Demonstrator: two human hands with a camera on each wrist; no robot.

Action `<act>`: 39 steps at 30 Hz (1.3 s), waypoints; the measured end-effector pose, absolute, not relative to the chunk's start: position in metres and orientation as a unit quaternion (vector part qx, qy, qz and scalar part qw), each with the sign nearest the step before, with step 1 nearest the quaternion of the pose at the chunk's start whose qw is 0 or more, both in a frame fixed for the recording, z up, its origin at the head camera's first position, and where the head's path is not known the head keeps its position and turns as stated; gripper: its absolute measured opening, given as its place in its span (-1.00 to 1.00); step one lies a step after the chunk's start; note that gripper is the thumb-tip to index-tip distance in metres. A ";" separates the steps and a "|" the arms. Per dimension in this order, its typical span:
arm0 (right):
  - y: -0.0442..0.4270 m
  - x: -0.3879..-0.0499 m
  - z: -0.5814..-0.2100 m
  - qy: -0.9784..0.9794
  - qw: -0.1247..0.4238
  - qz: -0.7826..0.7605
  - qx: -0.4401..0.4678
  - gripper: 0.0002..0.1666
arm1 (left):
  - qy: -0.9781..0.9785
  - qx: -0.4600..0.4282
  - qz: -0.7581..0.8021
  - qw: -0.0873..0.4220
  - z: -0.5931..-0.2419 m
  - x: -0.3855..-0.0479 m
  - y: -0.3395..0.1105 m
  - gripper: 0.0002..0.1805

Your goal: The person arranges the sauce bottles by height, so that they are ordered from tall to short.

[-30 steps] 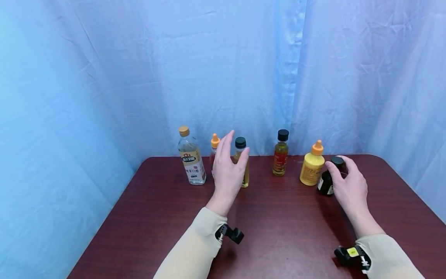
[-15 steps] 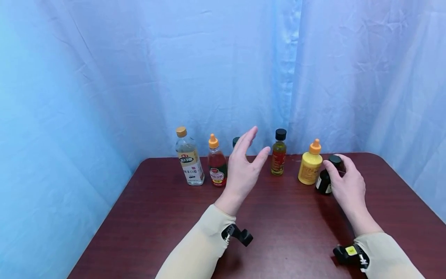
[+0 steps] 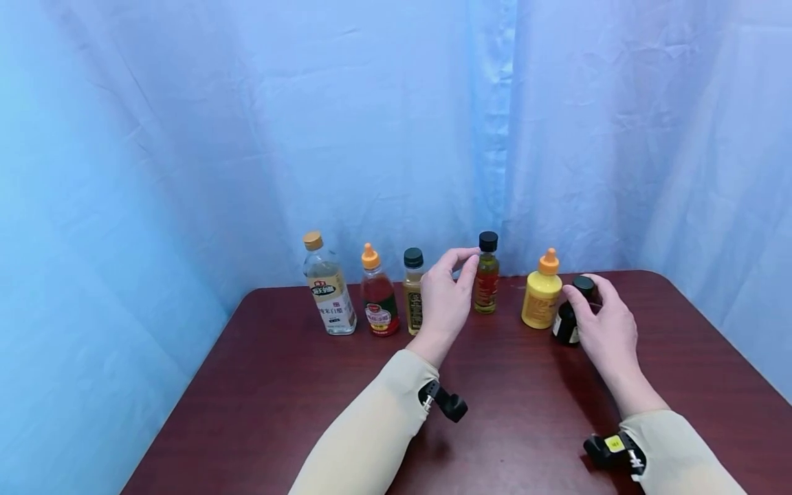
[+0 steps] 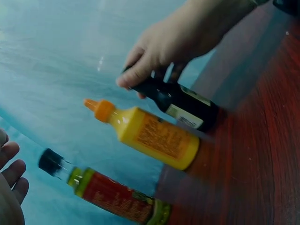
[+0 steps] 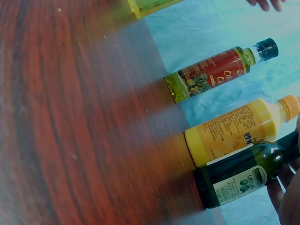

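Observation:
My right hand (image 3: 609, 333) grips the neck of a dark green olive oil bottle (image 5: 236, 180), which stands upright on the table at the right. In the left wrist view its thumb and fingers wrap the bottle's top. My left hand (image 3: 447, 299) is raised just left of a small olive oil bottle (image 3: 486, 287) with a black cap and red label. Its fingers (image 4: 13, 173) are loosely bent and apart from that cap in the left wrist view. Between this bottle and the dark one stands a yellow squeeze bottle (image 3: 541, 301) with an orange nozzle.
Left of my left hand stand a clear vinegar bottle (image 3: 333, 302), a red sauce squeeze bottle (image 3: 379, 306) and a green-capped oil bottle (image 3: 413, 302), partly hidden by the hand. All are near the back edge of the dark red table (image 3: 278, 399). Behind hangs a pale blue curtain (image 3: 371, 137).
My left hand has moved right, from in front of the green-capped bottle to beside the small olive oil bottle, its fingers drawing closer together. The right hand keeps its hold on the dark bottle.

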State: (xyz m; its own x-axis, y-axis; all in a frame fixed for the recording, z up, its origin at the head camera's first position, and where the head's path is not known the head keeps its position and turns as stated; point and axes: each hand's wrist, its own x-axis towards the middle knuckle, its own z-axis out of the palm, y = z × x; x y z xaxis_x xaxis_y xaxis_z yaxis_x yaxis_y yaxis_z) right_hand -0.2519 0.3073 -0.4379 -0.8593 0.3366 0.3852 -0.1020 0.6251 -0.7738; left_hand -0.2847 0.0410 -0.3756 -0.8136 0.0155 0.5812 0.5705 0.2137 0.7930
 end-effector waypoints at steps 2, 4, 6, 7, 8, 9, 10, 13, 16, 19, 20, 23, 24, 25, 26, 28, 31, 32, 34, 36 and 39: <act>0.307 -0.252 -0.438 -0.863 0.258 0.428 -0.068 -0.29 | -0.749 -0.187 -0.591 0.232 -0.379 -0.289 0.045 -0.73; 0.307 -0.251 -0.437 -0.863 0.260 0.429 -0.068 -0.29 | -0.758 -0.175 -0.586 0.226 -0.382 -0.294 0.048 -0.72; 0.306 -0.251 -0.437 -0.862 0.261 0.430 -0.068 -0.29 | -0.768 -0.164 -0.580 0.216 -0.385 -0.298 0.051 -0.70; 0.306 -0.250 -0.437 -0.861 0.261 0.430 -0.068 -0.29 | -0.772 -0.160 -0.578 0.211 -0.386 -0.300 0.053 -0.69; 0.306 -0.250 -0.437 -0.861 0.261 0.431 -0.068 -0.29 | -0.777 -0.155 -0.575 0.205 -0.387 -0.301 0.054 -0.67; 0.306 -0.250 -0.438 -0.861 0.260 0.431 -0.068 -0.29 | -0.783 -0.150 -0.570 0.201 -0.388 -0.303 0.056 -0.64; 0.306 -0.250 -0.438 -0.861 0.260 0.431 -0.067 -0.29 | -0.787 -0.146 -0.566 0.196 -0.389 -0.305 0.057 -0.62; 0.306 -0.250 -0.438 -0.862 0.259 0.430 -0.067 -0.30 | -0.802 -0.133 -0.552 0.186 -0.391 -0.309 0.061 -0.55; 0.306 -0.250 -0.439 -0.862 0.261 0.430 -0.067 -0.30 | -0.816 -0.122 -0.537 0.176 -0.392 -0.314 0.065 -0.49; 0.305 -0.251 -0.438 -0.862 0.262 0.429 -0.068 -0.30 | -0.825 -0.113 -0.527 0.168 -0.393 -0.319 0.070 -0.45; 0.305 -0.251 -0.438 -0.861 0.262 0.430 -0.068 -0.29 | -0.828 -0.112 -0.524 0.167 -0.393 -0.320 0.071 -0.44; 0.305 -0.250 -0.437 -0.861 0.261 0.431 -0.068 -0.29 | -0.836 -0.107 -0.513 0.165 -0.394 -0.326 0.076 -0.43; 0.305 -0.250 -0.437 -0.860 0.261 0.432 -0.069 -0.29 | -0.837 -0.105 -0.511 0.165 -0.395 -0.327 0.077 -0.42; 0.305 -0.250 -0.437 -0.860 0.261 0.432 -0.069 -0.30 | -0.839 -0.103 -0.509 0.164 -0.395 -0.329 0.078 -0.42; 0.305 -0.249 -0.437 -0.860 0.262 0.432 -0.069 -0.30 | -0.840 -0.100 -0.509 0.163 -0.396 -0.331 0.079 -0.42; 0.304 -0.249 -0.436 -0.860 0.264 0.431 -0.070 -0.31 | -0.840 -0.092 -0.510 0.161 -0.398 -0.333 0.081 -0.43; 0.304 -0.249 -0.435 -0.860 0.268 0.428 -0.072 -0.33 | -0.840 -0.082 -0.514 0.155 -0.400 -0.337 0.084 -0.44; 0.304 -0.248 -0.435 -0.860 0.269 0.428 -0.073 -0.33 | -0.840 -0.079 -0.514 0.153 -0.401 -0.338 0.085 -0.43; 0.304 -0.248 -0.435 -0.860 0.269 0.427 -0.075 -0.33 | -0.841 -0.074 -0.513 0.151 -0.402 -0.339 0.087 -0.42; 0.304 -0.248 -0.435 -0.860 0.269 0.427 -0.076 -0.33 | -0.843 -0.073 -0.511 0.150 -0.403 -0.340 0.088 -0.40; 0.304 -0.249 -0.435 -0.860 0.269 0.428 -0.074 -0.33 | -0.848 -0.071 -0.502 0.153 -0.405 -0.342 0.090 -0.37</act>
State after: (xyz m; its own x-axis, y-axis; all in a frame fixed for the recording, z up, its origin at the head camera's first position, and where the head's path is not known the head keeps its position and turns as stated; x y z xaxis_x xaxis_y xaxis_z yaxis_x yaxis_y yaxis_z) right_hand -0.2486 0.3041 -0.4355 -0.8446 0.3578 0.3983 -0.1022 0.6225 -0.7759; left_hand -0.3419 0.0897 -0.4046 -0.9428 -0.0331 0.3316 0.2746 0.4865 0.8294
